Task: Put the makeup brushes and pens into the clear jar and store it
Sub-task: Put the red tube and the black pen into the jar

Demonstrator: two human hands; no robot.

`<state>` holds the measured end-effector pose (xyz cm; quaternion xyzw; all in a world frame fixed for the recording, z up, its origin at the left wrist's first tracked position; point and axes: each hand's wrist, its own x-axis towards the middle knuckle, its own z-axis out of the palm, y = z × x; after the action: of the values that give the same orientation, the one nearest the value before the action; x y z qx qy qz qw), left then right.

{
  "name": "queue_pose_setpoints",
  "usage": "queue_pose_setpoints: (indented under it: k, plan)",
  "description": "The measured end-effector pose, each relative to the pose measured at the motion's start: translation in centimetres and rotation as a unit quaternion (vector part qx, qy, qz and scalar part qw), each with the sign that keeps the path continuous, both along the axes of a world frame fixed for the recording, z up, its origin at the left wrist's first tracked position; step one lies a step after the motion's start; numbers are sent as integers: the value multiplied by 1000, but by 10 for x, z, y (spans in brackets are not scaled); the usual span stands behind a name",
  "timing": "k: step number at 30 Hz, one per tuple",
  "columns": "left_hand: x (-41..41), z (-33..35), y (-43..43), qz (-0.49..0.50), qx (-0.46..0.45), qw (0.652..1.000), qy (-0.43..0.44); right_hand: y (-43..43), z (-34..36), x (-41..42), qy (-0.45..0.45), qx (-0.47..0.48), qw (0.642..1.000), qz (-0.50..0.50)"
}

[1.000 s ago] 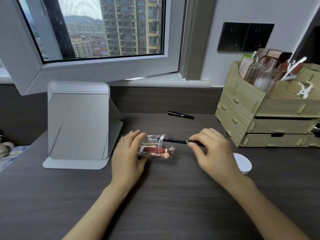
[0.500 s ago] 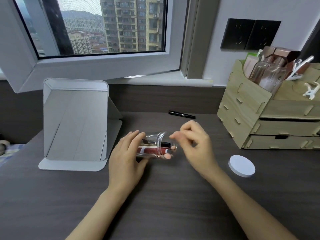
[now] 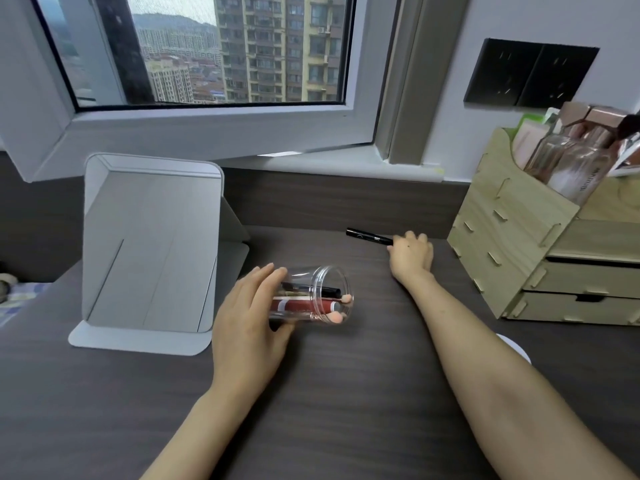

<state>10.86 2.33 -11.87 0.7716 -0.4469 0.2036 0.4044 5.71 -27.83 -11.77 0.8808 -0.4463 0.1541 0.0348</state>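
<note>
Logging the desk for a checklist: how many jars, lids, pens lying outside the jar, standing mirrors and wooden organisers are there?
Clear jar: 1
White lid: 1
Loose black pen: 1
Mirror: 1
Wooden organiser: 1
Total: 5

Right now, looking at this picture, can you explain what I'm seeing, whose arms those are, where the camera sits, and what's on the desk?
There is no machine here. The two bare arms belong to a person, and the single picture comes from a wide-angle camera worn on their head, looking forward and down, which is why the edges look bent.

The left hand steadies a clear jar lying on its side on the dark desk, open mouth to the right, already holding several brushes and pens. The right hand reaches to the back of the desk and touches the end of a black pen; whether it grips it yet is unclear.

Also on the desk: a folding mirror at left, a wooden organiser with drawers at right, and a white round lid partly hidden by the right forearm.
</note>
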Motion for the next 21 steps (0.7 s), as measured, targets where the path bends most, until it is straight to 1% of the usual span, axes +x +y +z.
queue_pose_setpoints:
  k: [2,4,5,7,8,10,11,13,14,15,16,19,21]
  plan:
    - [0,0,-1,0,-1,1000,2,-5,-3,2,1,-29,1000,3]
    - [0,0,-1,1,-1,1000,3,-2,-5,0,-18,-34,999,18]
    - [-1,-1,-1,2,-1,1000,5,2,-4,-2,-43,-19,999,26]
    - [-1,-1,-1,3,-1,1000,8,16,2,-11,-145,35,988,37]
    - [-1,0,-1,4,-2,1000,9,24,9,-19,-211,65,974,44]
    - [-1,0,0,8,-6,1000,13,46,26,-43,-330,112,934,75]
    - [-1,1,0,11,-8,1000,15,59,36,-59,-371,138,912,105]
    - [-1,1,0,15,-13,1000,19,89,55,-97,-412,186,874,178]
    - [-1,1,0,16,-14,1000,19,104,63,-117,-415,202,862,209]
    - [-1,2,0,17,-16,1000,19,118,70,-135,-409,207,858,232]
    - [-1,2,0,18,-18,1000,18,129,75,-150,-393,198,863,248]
    - [-2,2,1,17,-18,1000,12,152,84,-166,-296,97,911,271]
    - [-3,2,1,12,-16,1000,11,164,88,-156,-244,44,926,285]
